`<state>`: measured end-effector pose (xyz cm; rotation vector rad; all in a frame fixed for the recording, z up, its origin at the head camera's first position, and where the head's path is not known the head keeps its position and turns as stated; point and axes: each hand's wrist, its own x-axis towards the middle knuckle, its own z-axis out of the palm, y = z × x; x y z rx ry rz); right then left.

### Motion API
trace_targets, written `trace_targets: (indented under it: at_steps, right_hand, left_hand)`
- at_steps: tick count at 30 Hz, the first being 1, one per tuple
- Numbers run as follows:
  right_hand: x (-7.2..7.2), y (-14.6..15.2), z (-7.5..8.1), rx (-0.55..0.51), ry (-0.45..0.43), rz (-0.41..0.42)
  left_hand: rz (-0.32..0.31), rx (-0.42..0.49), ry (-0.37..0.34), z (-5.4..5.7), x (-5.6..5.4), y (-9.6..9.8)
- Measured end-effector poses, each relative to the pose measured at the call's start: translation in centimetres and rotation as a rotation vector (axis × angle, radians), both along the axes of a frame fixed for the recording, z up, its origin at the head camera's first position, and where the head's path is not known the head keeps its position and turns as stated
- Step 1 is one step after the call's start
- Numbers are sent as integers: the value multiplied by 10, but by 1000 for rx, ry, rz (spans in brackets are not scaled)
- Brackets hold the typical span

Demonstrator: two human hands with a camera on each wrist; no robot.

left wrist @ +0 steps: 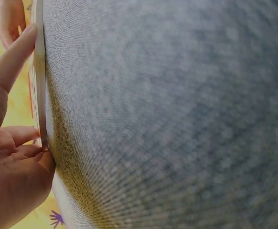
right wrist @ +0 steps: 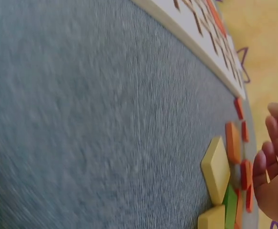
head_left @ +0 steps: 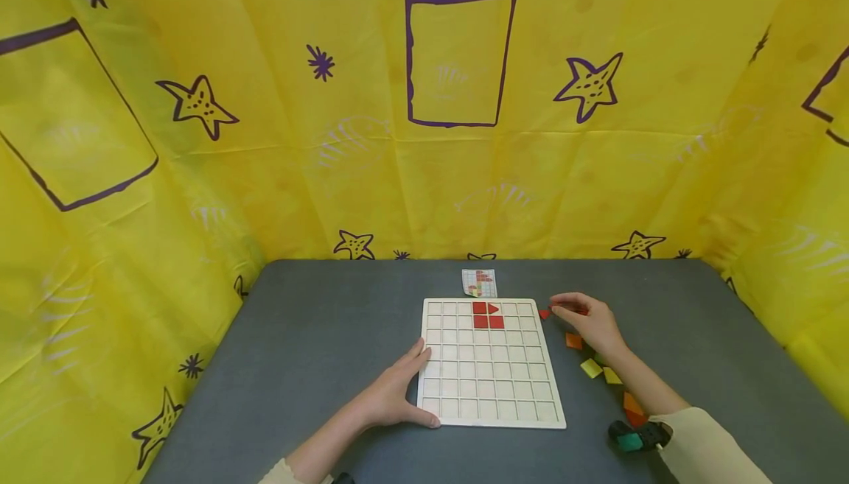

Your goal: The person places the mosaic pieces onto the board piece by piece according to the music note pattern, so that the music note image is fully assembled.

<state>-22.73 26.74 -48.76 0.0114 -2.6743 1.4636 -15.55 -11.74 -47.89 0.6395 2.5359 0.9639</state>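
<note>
A white square grid board (head_left: pixel 491 373) lies on the grey table, with several red tiles (head_left: pixel 488 321), one of them a triangle, set in its upper cells. My left hand (head_left: pixel 396 390) rests at the board's near left corner, thumb against the near edge and fingers spread along the left edge. In the left wrist view, the thumb (left wrist: pixel 15 59) touches the board's rim (left wrist: pixel 40 71). Right of the board, my right hand (head_left: pixel 593 324) hovers over loose red tiles with its fingers lightly bent. A small red tile (head_left: pixel 544 314) lies by its fingertips; nothing shows between them.
Loose orange (head_left: pixel 573 341), yellow (head_left: pixel 591 368), green (right wrist: pixel 229 206) and red pieces trail down the board's right side. A small pattern card (head_left: pixel 479 283) lies behind the board. Yellow cloth (head_left: pixel 371 160) with drawn stars surrounds the table.
</note>
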Motion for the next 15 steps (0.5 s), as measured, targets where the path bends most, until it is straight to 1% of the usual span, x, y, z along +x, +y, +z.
trace_targets:
  at_steps: [3, 9, 12, 15]
  right_hand:
    - [-3, 4, -1, 55, 6, 0]
    - [-10, 9, -2, 193, 61, 38]
    - [-13, 10, -3, 233, 76, 54]
    - [-14, 10, -3, 253, 89, 64]
  left_hand:
    - [1, -1, 4, 1, 0, 0]
    - [7, 2, -6, 2, 1, 1]
    - [6, -1, -8, 1, 1, 1]
    - [0, -1, 6, 0, 0, 0]
